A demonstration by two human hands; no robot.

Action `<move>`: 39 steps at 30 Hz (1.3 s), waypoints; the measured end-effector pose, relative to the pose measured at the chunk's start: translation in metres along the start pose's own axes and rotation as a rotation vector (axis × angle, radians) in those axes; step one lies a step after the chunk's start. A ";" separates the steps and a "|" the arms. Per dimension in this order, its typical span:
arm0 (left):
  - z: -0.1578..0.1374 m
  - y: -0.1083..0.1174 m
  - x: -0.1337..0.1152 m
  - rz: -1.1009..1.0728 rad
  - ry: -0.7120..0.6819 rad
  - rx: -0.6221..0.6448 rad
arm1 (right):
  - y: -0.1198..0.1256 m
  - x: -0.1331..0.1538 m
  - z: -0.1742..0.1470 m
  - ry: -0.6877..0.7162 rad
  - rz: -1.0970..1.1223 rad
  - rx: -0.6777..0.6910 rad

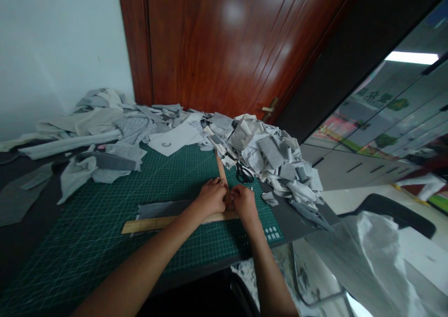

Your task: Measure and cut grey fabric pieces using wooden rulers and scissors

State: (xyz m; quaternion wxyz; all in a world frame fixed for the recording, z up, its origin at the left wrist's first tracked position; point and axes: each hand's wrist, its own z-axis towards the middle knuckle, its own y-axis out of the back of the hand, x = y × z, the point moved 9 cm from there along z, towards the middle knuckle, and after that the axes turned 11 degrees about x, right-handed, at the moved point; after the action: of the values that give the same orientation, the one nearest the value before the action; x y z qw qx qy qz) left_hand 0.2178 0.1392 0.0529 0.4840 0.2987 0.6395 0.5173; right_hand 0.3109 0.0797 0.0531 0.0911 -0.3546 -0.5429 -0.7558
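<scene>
My left hand [213, 195] is bent over a narrow wooden ruler [221, 167] that points away from me, with its fingers curled on the ruler's near part. Close beside it, my right hand [243, 200] has its fingertips pinched together at that ruler's near end; what they hold is hidden. A longer wooden ruler [149, 225] lies crosswise under my left wrist and reaches toward my right hand. Along its far edge shows a flat strip of grey cloth [159, 210], partly covered by my left forearm. All this rests on a green gridded cutting mat [178, 168].
Black-handled scissors [244, 173] lie beyond my right hand. A large heap of grey and white cloth scraps [269, 149] stands at right. More cloth [98, 116] is piled at back left, beside a white sheet [175, 139]. Behind is a brown wooden door [210, 51].
</scene>
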 end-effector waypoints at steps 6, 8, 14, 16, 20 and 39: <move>0.002 -0.003 0.002 0.010 0.008 0.003 | 0.023 -0.002 0.006 0.025 0.238 -0.102; 0.003 -0.003 0.003 0.013 0.013 0.001 | 0.034 -0.006 0.002 0.035 0.351 -0.123; 0.006 -0.005 0.006 0.014 0.017 0.003 | 0.051 -0.022 -0.016 0.004 0.843 -0.104; 0.007 -0.006 0.007 0.026 0.006 0.003 | 0.047 -0.022 -0.016 0.014 0.933 -0.071; 0.008 -0.008 0.008 0.054 -0.012 0.015 | 0.037 -0.021 -0.007 0.073 0.618 0.000; 0.010 -0.008 0.006 0.114 -0.035 0.050 | 0.003 -0.017 0.006 0.040 0.125 0.168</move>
State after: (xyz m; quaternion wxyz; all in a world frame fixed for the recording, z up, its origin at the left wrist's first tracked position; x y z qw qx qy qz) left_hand 0.2262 0.1459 0.0438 0.4575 0.3555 0.6255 0.5226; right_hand 0.3276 0.0802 0.0453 0.1782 -0.3636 -0.5792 -0.7076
